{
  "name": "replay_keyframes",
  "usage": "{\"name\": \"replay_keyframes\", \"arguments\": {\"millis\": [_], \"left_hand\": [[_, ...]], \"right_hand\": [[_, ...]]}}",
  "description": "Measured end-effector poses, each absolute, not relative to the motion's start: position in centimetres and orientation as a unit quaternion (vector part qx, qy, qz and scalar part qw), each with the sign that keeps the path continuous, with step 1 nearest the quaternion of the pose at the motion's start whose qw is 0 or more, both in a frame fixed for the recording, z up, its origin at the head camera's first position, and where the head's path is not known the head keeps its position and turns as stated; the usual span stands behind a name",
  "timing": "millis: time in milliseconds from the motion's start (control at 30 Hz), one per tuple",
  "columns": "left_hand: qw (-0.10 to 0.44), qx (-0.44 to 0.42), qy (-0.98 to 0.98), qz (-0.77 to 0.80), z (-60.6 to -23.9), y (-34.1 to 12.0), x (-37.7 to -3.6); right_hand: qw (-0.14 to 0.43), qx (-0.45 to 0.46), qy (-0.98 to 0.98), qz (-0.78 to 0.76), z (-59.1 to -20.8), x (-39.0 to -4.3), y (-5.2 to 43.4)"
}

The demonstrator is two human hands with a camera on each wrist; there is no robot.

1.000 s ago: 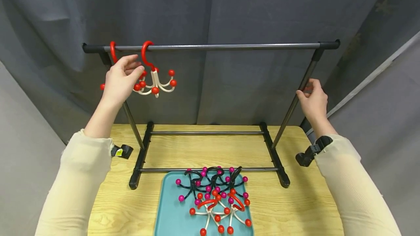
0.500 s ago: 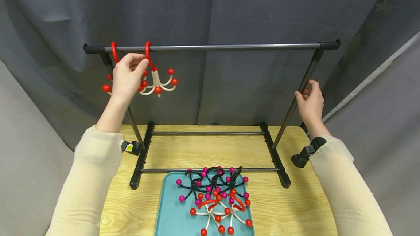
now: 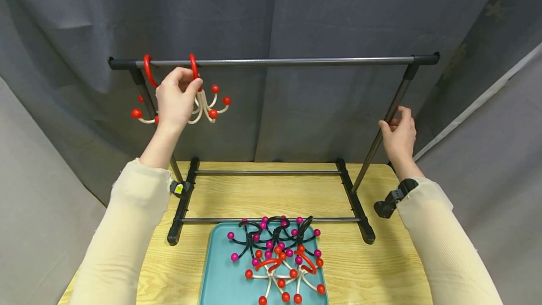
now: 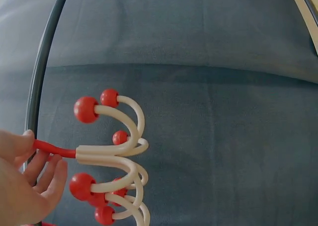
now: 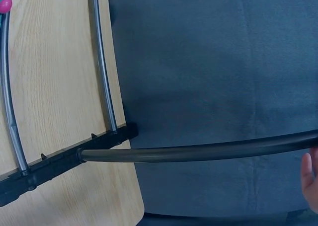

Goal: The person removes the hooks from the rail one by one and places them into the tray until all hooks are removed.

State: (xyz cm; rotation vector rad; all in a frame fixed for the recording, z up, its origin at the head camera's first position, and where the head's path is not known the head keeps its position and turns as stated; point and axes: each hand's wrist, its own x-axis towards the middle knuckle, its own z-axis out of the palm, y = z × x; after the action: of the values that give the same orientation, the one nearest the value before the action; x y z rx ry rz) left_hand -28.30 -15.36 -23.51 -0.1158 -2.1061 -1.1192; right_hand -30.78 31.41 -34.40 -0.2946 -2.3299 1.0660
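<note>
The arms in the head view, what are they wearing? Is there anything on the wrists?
Both arms wear long, loose, cream sleeves: the left sleeve and the right sleeve. The left hand and right hand are bare. A small black camera is strapped at each wrist: the left one has a yellow-green sticker, the right one is plain black.

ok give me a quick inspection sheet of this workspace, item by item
surface: wooden table, bare at the right.
job's things: two red-and-white hook hangers on the rack's top bar; the right hanger is in hand, the left hanger hangs beside it.
clutter: teal tray of more hangers, black and white.
grippers: left hand pinches the right hanger's red hook; right hand holds the rack's right post.
cables: nothing seen.
surroundings: grey curtain behind.
</note>
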Motion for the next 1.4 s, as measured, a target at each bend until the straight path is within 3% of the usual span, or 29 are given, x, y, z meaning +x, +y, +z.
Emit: {"name": "replay_keyframes", "arguments": {"millis": [467,733,933,1400], "left_hand": [[0.373,-0.094,-0.768,-0.512,-22.7,-14.3,-27.8],[0.324,-0.142,-0.728,-0.588,-22.6,-13.7,-27.3],[0.318,-0.183,-0.714,-0.597,-22.5,-13.1,-26.4],[0.297,-0.236,-0.730,-0.569,-25.0,-12.2,-23.8]], "right_hand": [[0.280,-0.119,-0.869,0.391,-34.5,-30.9,31.2],[0.268,-0.119,-0.873,0.389,-34.4,-30.7,31.3],[0.267,-0.119,-0.877,0.381,-34.5,-30.7,31.4],[0.274,-0.116,-0.865,0.405,-35.1,-30.6,31.7]]}}
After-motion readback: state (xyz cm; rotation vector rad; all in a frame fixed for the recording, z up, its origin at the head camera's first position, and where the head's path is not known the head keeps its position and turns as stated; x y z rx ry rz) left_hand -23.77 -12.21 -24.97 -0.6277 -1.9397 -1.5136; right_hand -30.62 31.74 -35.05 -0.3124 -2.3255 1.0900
